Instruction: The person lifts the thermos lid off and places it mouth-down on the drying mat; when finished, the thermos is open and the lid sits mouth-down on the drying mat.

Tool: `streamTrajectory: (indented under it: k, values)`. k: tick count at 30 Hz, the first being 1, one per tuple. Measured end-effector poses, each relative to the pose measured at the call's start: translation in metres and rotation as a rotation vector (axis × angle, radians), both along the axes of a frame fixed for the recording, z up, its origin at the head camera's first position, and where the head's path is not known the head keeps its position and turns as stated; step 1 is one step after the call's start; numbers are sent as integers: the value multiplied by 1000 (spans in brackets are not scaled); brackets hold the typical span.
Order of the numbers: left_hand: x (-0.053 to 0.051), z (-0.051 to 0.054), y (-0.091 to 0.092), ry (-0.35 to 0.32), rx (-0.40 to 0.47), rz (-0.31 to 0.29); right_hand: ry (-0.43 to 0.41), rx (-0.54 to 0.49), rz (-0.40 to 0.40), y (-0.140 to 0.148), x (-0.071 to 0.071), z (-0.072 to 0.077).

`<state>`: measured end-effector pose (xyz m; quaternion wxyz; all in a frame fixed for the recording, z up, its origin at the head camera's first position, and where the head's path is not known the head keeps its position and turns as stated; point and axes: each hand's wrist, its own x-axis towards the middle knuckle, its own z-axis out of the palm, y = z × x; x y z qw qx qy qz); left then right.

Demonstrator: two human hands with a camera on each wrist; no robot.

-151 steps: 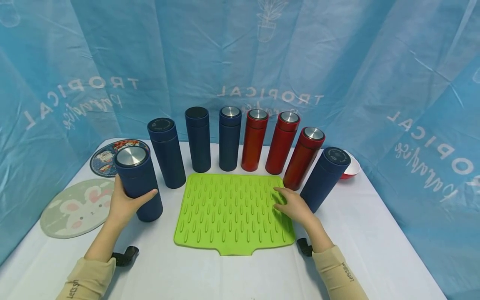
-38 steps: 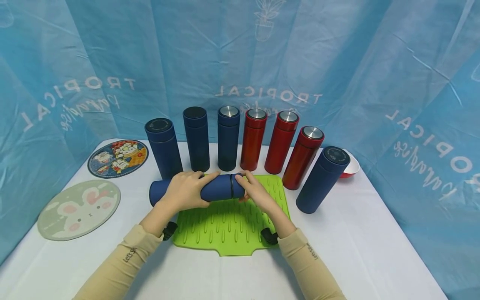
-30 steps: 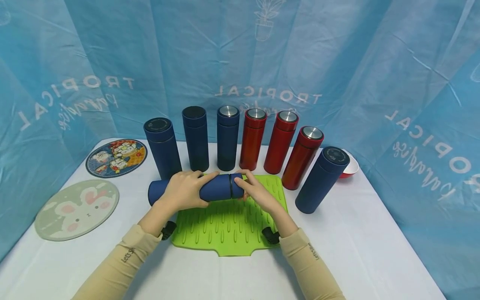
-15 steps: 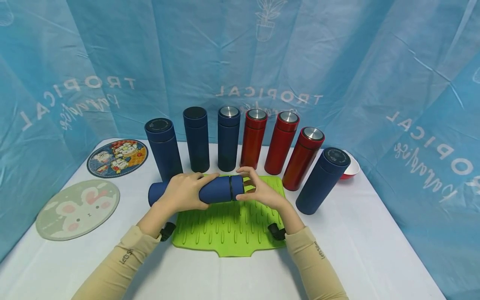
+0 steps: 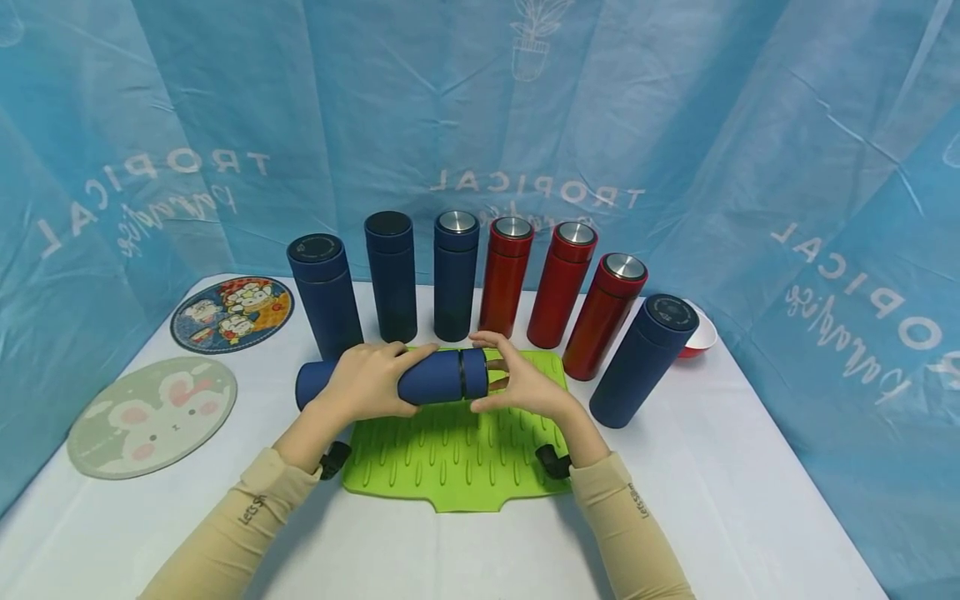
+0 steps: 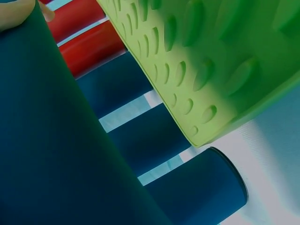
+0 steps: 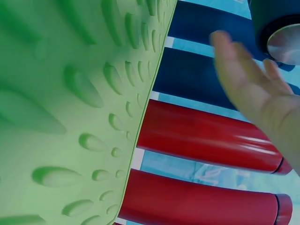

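Note:
My left hand (image 5: 370, 379) grips a blue thermos (image 5: 431, 379) round its body. The thermos lies sideways over the back of a ribbed green mat (image 5: 465, 467), its lid end to the right. In the left wrist view the blue thermos (image 6: 61, 140) fills the left side. My right hand (image 5: 525, 385) is spread at the lid end, fingers bent loosely and gripping nothing. From the right wrist, that right hand (image 7: 258, 89) appears just short of the steel-topped lid (image 7: 286, 44). Whether a fingertip touches the lid is hard to tell.
An arc of upright thermoses stands behind the mat, from a blue one (image 5: 327, 300) through red ones (image 5: 506, 283) to another blue one (image 5: 641, 367). A red and white bowl (image 5: 699, 340) sits behind it. Two oval mats, one patterned (image 5: 232, 315) and one with a rabbit (image 5: 153, 417), lie left.
My left hand has lifted the blue thermos from the left and tipped it sideways over the mat. My right hand came to its lid, held it, then let go and spread its fingers.

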<state>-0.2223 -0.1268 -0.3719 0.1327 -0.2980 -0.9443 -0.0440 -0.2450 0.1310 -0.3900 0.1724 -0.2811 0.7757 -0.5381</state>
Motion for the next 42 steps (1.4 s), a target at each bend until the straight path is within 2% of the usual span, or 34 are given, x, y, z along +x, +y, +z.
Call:
streamTrajectory:
  k: [4,9,13,14,18,29,36,42]
  values:
    - [0,0,-2,12,-1,7,-51,49,-36,-1,-1,1]
    - [0,-2,-2,23,3,3,-232,102,-149,-7,0,1]
    - [0,-4,-1,21,7,-5,-295,121,-180,-9,1,0]
    - [0,-5,0,20,8,-6,-295,119,-178,-10,3,4]
    - [-2,-6,2,12,5,-6,-296,103,-169,-8,3,4]
    - [-2,-3,1,-7,-5,-1,-301,37,-134,-1,-2,-2]
    - [0,-5,-1,-21,4,15,-225,-35,-49,1,-1,-5]
    - [-2,-5,-1,-1,2,5,-104,-37,-43,0,0,-5]
